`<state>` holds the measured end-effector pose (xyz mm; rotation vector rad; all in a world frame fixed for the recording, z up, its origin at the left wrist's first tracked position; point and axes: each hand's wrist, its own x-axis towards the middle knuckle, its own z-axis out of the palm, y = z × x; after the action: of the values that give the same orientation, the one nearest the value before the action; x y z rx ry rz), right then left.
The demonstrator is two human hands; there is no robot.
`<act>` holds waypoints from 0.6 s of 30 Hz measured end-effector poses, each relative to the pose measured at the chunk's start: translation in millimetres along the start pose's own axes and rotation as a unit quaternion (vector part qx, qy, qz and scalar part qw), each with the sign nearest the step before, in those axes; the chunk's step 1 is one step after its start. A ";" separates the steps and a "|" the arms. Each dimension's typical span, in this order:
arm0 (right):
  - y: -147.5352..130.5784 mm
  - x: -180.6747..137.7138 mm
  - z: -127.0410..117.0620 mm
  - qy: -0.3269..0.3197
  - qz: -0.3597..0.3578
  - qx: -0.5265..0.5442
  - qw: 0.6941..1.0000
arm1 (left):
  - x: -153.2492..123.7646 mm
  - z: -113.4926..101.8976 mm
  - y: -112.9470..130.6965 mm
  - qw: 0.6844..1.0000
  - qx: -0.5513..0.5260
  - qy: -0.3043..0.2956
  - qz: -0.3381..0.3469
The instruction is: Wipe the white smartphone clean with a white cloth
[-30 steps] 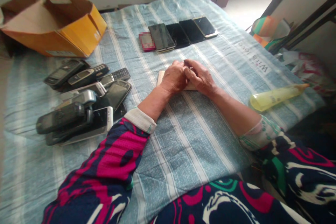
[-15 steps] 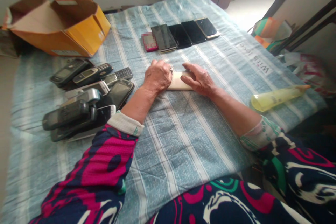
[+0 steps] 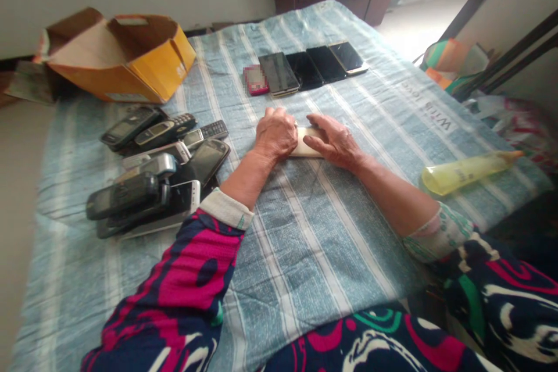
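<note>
A pale cream phone [image 3: 305, 148] lies flat on the striped blue cloth [image 3: 305, 232] in the middle. My left hand [image 3: 276, 133] is curled over its left end, fingers bent around it. My right hand [image 3: 333, 139] rests on its right part with fingers stretched out flat. Beyond the hands, a row of several smartphones [image 3: 305, 67] lies side by side, with a small pink phone [image 3: 256, 80] at its left end.
A heap of several old mobile phones [image 3: 152, 168] lies at the left. An open yellow cardboard box [image 3: 126, 55] stands at the back left. A yellow plastic bottle [image 3: 468, 171] lies on its side at the right edge. Bags sit beyond the right edge.
My hands, clasped together over the cream phone a second ago, have drawn apart, uncovering its middle. The view has tilted slightly, so everything sits lower in the picture.
</note>
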<state>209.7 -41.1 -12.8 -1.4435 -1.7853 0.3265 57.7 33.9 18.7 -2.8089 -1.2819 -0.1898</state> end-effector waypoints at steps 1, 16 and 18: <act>-1.1 -0.1 0.2 0.008 0.003 0.007 1.000 | 2.7 -0.1 4.3 1.000 -0.003 -0.006 0.012; -1.0 -3.8 1.1 0.060 0.059 0.048 0.995 | 7.8 1.7 19.7 0.998 -0.034 -0.035 0.047; -0.8 -4.3 1.9 0.049 0.051 0.030 0.997 | 3.4 0.7 9.7 0.999 -0.020 -0.027 0.026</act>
<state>207.9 -44.7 -15.4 -1.4855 -1.6131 0.3527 67.3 30.2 18.6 -2.8967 -1.2279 -0.1390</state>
